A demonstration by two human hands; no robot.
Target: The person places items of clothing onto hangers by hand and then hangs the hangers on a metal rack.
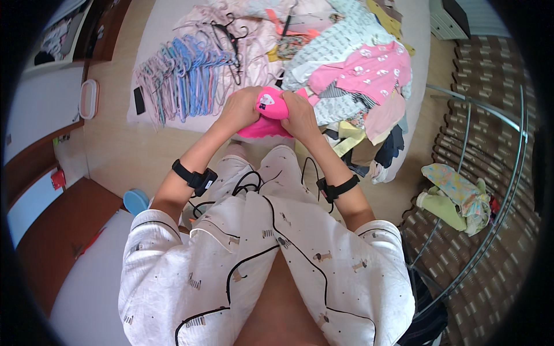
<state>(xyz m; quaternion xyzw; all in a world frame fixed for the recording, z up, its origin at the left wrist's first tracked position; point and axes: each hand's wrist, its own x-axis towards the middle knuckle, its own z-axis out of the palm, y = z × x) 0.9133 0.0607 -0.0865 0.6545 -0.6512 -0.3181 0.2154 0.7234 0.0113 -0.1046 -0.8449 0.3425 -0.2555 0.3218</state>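
Observation:
Both hands hold a bright pink garment in front of my knees, at the near edge of the bed. It is partly bunched, with a white heart-shaped print facing up and a scalloped edge hanging below. My left hand is closed on its left side, and my right hand grips the right side. Beyond the left hand lies a dense row of pink and blue hangers. To the right of my right hand, a heap of clothes spreads out, topped by a pink printed top.
A black hanger lies among pale ones. At the bed's left edge is a dark flat rectangular object. A metal rack stands at right with draped clothes near brown curtains. A light-blue round item sits lower left.

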